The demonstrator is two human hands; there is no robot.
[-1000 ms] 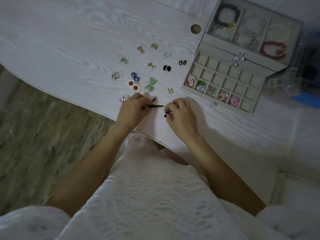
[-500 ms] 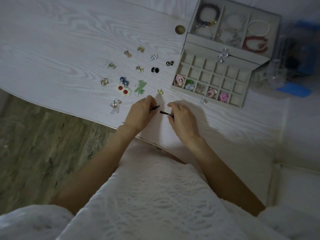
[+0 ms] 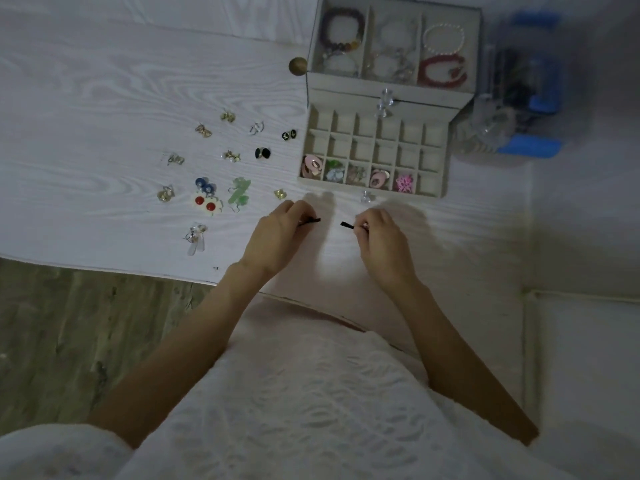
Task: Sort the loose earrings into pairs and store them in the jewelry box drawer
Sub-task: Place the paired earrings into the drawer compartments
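Observation:
My left hand (image 3: pixel 277 237) pinches a thin black earring (image 3: pixel 311 221), its tip pointing right. My right hand (image 3: pixel 382 240) pinches a matching black earring (image 3: pixel 346 224), its tip pointing left. A gap of bare table separates the two tips. Just beyond my hands stands the open jewelry box drawer (image 3: pixel 434 157), a beige grid of small cells. Its front row holds pink, green, beige and magenta earrings. Several loose earrings lie to the left, among them a red-and-cream flower pair (image 3: pixel 206 202), a green pair (image 3: pixel 239 195) and a black oval pair (image 3: pixel 263 153).
The white wood-grain table (image 3: pixel 104 98) ends at a front edge near my body, with wood floor (image 3: pixel 69 341) below on the left. The box's top tray (image 3: pixel 394 46) holds bracelets. A clear container with blue parts (image 3: pixel 519 98) stands right of the box. A brass knob (image 3: pixel 298 65) sits beside the tray.
My hands have drawn apart, separating the two black earrings that were together a second ago. The camera has shifted, so the box and earrings appear lower and more central.

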